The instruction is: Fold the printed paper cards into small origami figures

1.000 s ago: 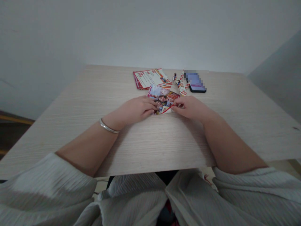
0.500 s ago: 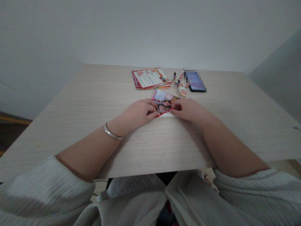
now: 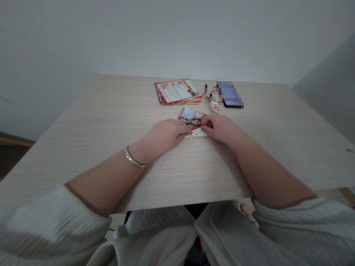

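Observation:
A printed paper leaflet (image 3: 191, 112), with a photo of people on it, lies on the table between both hands. Its lower strip shows white, beneath a red edge that looks like a fold. My left hand (image 3: 168, 133) has its fingers pressed together over the leaflet's left side, and the thumb is at the lower edge. At the right side, my right hand (image 3: 220, 127) pinches the red edge with thumb and curled fingers. The fingers cover both ends of that edge.
Behind the leaflet is a stack of printed leaflets (image 3: 177, 91). Beside it lie paper pieces folded into a bow-like shape (image 3: 213, 100) and a phone (image 3: 231, 96), partly pixelated. The pale wooden table (image 3: 177, 177) meets a wall at the back.
My left hand has slid slightly right and its fingers now lie flatter over the leaflet. More of the white lower strip shows. My right hand has barely moved.

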The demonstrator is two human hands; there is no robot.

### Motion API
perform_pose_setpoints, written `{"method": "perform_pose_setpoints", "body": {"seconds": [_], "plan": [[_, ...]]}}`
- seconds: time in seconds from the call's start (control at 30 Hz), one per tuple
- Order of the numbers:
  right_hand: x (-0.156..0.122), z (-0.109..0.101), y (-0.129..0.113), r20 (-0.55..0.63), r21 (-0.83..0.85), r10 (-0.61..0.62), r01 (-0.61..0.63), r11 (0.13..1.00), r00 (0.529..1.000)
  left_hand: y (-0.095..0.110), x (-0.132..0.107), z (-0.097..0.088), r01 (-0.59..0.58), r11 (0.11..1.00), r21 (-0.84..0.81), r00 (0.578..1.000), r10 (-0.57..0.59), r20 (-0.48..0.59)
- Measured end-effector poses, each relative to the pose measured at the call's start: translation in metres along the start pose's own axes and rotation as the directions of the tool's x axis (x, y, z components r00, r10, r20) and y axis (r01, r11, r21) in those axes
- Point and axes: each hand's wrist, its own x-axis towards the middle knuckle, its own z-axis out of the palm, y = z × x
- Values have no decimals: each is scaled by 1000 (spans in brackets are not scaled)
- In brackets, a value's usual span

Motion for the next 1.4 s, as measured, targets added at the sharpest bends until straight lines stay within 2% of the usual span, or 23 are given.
{"method": "perform_pose_setpoints", "body": {"seconds": [0.1,0.3,0.43,0.53,0.6,0.73,0.93,1.0,1.13,1.27,1.4], "plan": [[0,1,-1,-6,3,20,-20,1000,1000,-2,0,0,-41,998,51,999,40,13],[1,3,5,-12,-24,69,-69,997,998,-7,-2,-2,-111,993,34,994,110,29],[0,-5,17,67,-100,117,-110,989,991,-9,-3,2,-189,982,-16,981,189,46],[-1,-10,24,122,-138,107,-90,986,987,-7,-4,6,-205,976,-70,976,209,53],[-1,-11,24,104,-95,93,-83,992,990,-5,-6,7,-193,977,-91,977,200,74],[-3,-11,15,-4,67,5,-5,998,1000,-1,-5,8,-200,975,-96,973,209,96],[-14,-17,-1,183,-17,1,2,1000,983,-4,-1,11,-296,954,-50,949,299,100],[-21,-18,-3,196,-9,-1,3,1000,981,-1,-1,9,-286,958,-16,952,286,107],[-35,-15,0,149,19,15,-18,1000,989,10,-9,1,-226,973,55,966,216,144],[-41,-11,7,137,85,16,-27,996,990,18,-24,-2,-241,969,47,954,227,198],[-36,-5,12,92,89,22,-31,996,995,17,-35,1,-224,974,16,962,219,165]]}}
